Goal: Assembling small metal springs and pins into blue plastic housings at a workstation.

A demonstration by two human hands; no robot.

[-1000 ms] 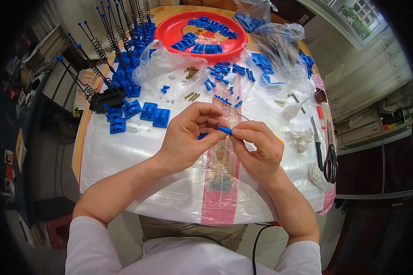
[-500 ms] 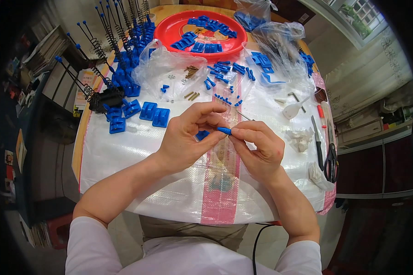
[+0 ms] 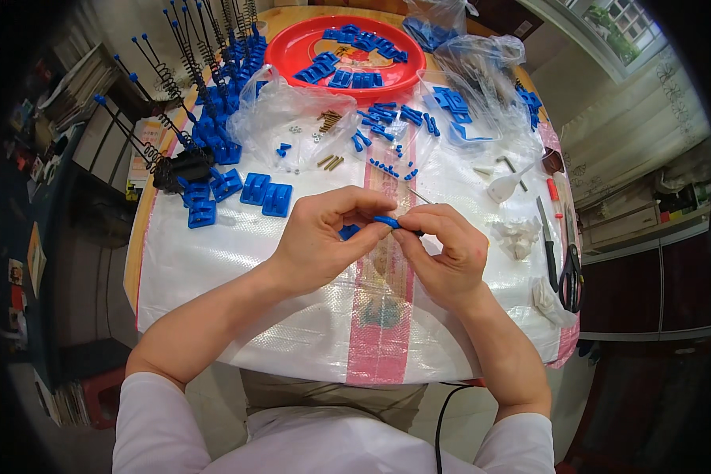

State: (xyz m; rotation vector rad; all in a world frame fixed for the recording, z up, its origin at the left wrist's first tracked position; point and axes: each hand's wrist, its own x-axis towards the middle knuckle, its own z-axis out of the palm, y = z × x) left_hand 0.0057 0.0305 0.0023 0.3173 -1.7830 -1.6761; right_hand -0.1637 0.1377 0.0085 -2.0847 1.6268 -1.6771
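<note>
Both hands are meeting over the middle of the tabletop (image 3: 213,261), pinching one small blue piece (image 3: 387,222) between them. The left hand (image 3: 324,237) is gripping its near end with thumb and forefinger, while the right hand (image 3: 442,253) is closing its fingertips on the other end, where a thin metal pin (image 3: 420,195) is sticking out beyond them. Just beyond the left hand, blue blocks (image 3: 264,192) are lying flat. Farther out, a red tray (image 3: 284,49) is holding more blue parts. Well right of the right hand, scissors (image 3: 570,265) are lying.
</note>
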